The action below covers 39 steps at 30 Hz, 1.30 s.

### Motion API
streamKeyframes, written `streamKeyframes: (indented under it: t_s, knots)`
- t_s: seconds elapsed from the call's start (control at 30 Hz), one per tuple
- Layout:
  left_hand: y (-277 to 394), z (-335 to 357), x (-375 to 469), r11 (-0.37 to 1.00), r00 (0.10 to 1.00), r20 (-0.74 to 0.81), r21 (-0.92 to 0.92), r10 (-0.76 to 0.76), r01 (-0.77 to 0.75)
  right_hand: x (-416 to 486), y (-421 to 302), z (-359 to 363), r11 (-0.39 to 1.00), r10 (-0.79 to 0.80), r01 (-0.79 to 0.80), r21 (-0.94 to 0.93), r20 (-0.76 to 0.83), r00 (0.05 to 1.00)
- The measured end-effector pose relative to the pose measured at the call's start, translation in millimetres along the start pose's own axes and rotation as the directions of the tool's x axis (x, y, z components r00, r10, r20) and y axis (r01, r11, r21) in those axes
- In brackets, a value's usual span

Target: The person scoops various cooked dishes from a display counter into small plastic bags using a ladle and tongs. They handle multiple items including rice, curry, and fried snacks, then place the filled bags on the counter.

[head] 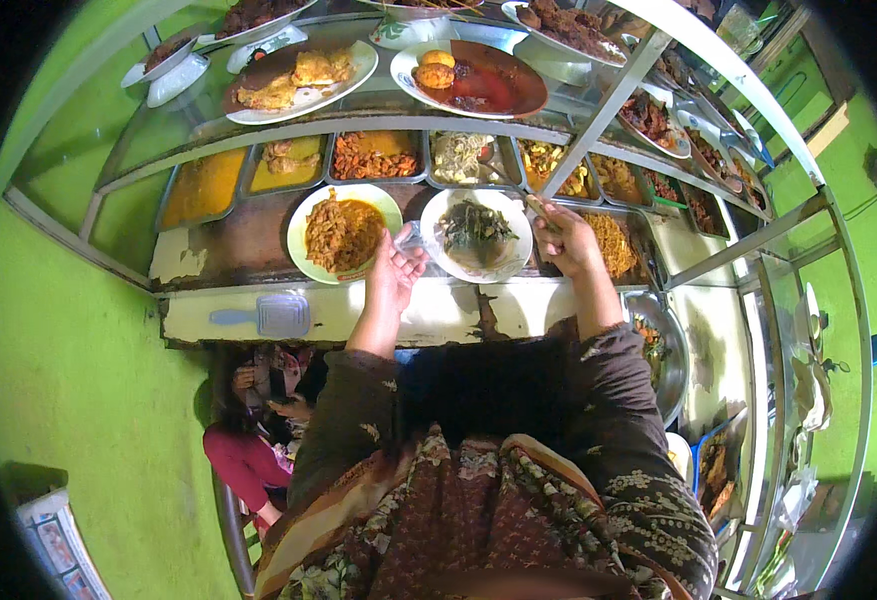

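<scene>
My left hand [397,271] is between two bowls, with a piece of clear plastic [410,235], apparently a bag, at its thumb and fingers. To its left, a pale green-rimmed bowl [342,229] holds orange-brown stew. On its right stands a white bowl [477,235] with dark leafy greens in broth. My right hand [572,238], just past that bowl's right rim, grips a slim brownish utensil handle [543,213]; its far end cannot be made out. Beside and partly behind the right wrist is a tray of noodles [608,244].
Metal trays of curry [204,187] and other dishes line the back, below a glass shelf with plates [303,79]. A metal frame post [607,112] slants down near my right hand. A pale blue plastic basket-like scoop [282,315] lies on the counter's front ledge. A person [258,450] sits below left.
</scene>
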<state>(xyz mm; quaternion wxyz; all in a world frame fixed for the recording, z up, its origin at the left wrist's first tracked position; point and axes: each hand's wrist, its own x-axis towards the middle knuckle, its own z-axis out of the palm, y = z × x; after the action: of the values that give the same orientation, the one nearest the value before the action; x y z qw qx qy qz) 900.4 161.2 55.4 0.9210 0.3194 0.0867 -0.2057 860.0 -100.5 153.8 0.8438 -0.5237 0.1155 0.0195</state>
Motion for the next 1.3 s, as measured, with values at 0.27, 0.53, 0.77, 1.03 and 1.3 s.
streamKeyframes:
  t_s: [0.27,0.53,0.77,1.03,1.3]
  knots:
    - [-2,21,0,0.999,0.994,0.106,-0.043,-0.004,0.009,-78,16,22,0.992,0.12,-0.111,-0.061,0.153,0.981]
    - [2,21,-3,0.998,0.967,0.254,0.061,0.009,-0.026,-102,19,23,0.369,-0.088,0.298,-0.88,0.286,0.954]
    - [-6,17,-15,0.99,0.937,0.346,0.109,0.045,-0.087,-107,-31,52,-0.1,0.025,0.43,-0.897,0.43,0.902]
    - [-33,14,-52,0.979,0.933,0.32,0.057,0.168,-0.196,-114,-19,75,-0.244,0.036,0.345,-0.906,0.347,0.937]
    - [-12,17,-45,0.984,0.965,0.199,-0.082,0.174,-0.16,-134,-30,67,-0.102,-0.08,0.382,-0.918,0.39,0.917]
